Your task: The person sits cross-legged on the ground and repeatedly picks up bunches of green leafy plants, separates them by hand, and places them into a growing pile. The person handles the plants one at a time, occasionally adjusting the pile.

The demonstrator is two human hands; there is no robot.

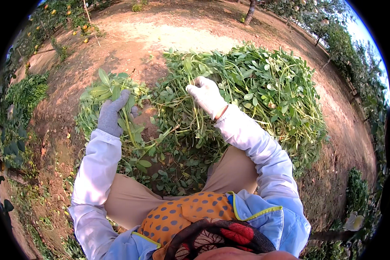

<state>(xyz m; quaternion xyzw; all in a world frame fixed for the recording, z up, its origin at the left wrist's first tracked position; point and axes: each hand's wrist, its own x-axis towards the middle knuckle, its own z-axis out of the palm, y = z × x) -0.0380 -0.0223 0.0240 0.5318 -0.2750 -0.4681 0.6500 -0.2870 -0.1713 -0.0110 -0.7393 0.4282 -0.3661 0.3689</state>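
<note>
Leafy plants point(247, 91) — heaped on bare soil point(169, 34) — gripped by both gloved hands.

Left hand point(112, 115): you wear a grey knit glove.
Right hand point(207, 96): your glove is white.
Sleeves: long, pale lilac-white.
Trousers: tan.
Jacket: light blue, yellow piping.
Scarf: orange, dark dots.

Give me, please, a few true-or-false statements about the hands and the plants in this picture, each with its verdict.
1. Both hands wear gloves. True: left hand, right hand.
2. The left hand grips a bunch of leafy stems. True.
3. The right hand rests on the knee. False: it reaches into the green plant pile.
4. The plants lie on a table. False: they lie on bare soil.
</note>
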